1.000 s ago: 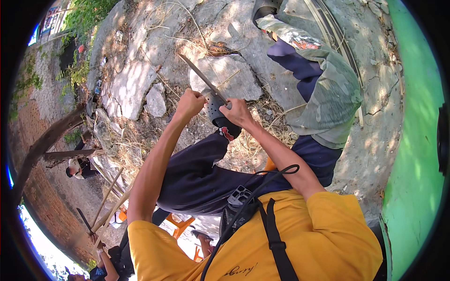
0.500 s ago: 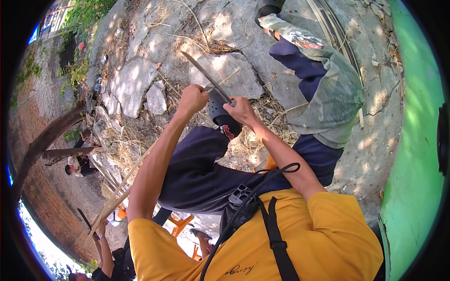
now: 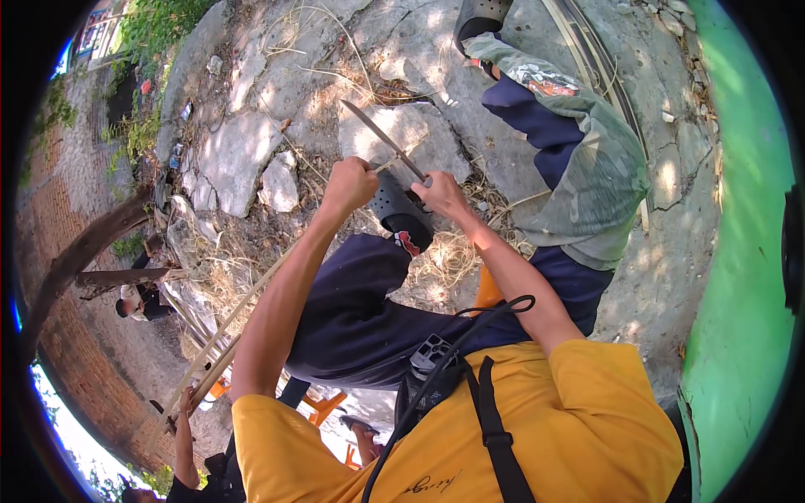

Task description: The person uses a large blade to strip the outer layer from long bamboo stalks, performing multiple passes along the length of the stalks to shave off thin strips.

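Bamboo strip (image 3: 251, 312): long, pale and thin, running from the left hand (image 3: 350, 184) down along the left forearm toward the lower left of the view, its short end sticking out just past the fist toward the knife (image 3: 384, 141).

Left hand: grip closing fully around the bamboo strip in a tight fist, raised over the knee.

Right hand (image 3: 443, 197): grip wrapping fully around the handle of the knife; the long grey blade is pointing up and to the left, crossing just above the end of the strip. Whether blade and strip are touching cannot be told.

Dark perforated shoe (image 3: 401, 211): sitting between the two hands, on the foot of the raised leg in dark trousers (image 3: 360, 310).

Ground (image 3: 251, 151): cracked grey stone slabs, with dry straw-coloured shavings (image 3: 449, 260) lying near the shoe.

Second person's leg (image 3: 579, 168): in camouflage and dark-blue cloth, standing just beyond the right hand, apart from it.

Green wall (image 3: 746, 277): running along the right side.

Further bamboo lengths (image 3: 189, 314): lying at lower left, beside a tree trunk (image 3: 80, 251) and a brick wall (image 3: 92, 369).
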Demonstrator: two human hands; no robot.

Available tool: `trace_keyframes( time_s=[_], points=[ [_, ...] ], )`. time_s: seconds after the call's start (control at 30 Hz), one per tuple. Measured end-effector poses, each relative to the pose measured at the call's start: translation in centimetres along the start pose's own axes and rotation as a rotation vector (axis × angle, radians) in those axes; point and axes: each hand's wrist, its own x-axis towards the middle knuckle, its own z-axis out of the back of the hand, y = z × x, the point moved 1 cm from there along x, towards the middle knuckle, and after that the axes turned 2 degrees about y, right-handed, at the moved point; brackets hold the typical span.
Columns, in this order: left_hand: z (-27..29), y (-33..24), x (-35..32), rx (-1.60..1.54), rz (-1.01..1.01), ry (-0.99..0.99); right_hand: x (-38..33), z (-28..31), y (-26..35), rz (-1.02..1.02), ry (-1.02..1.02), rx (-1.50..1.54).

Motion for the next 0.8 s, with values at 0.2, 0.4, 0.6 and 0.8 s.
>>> trace_keyframes(
  time_s=[0.2,0.4,0.6,0.8],
  points=[
    [1.2,-0.2,0.1,0.03,0.028,-0.063,-1.8,-2.5,3.2,0.117,-0.085,0.234],
    [0.4,0.1,0.8,0.021,-0.023,-0.021,0.3,-0.2,-0.4,-0.006,-0.011,0.111],
    [1.9,-1.0,0.9,0.009,-0.051,-0.037,-0.4,-1.9,0.7,0.117,-0.12,0.149],
    [2.1,0.4,1.1,0.051,-0.03,-0.013,-3.9,-3.2,3.7,0.228,0.004,0.316]
  ],
)
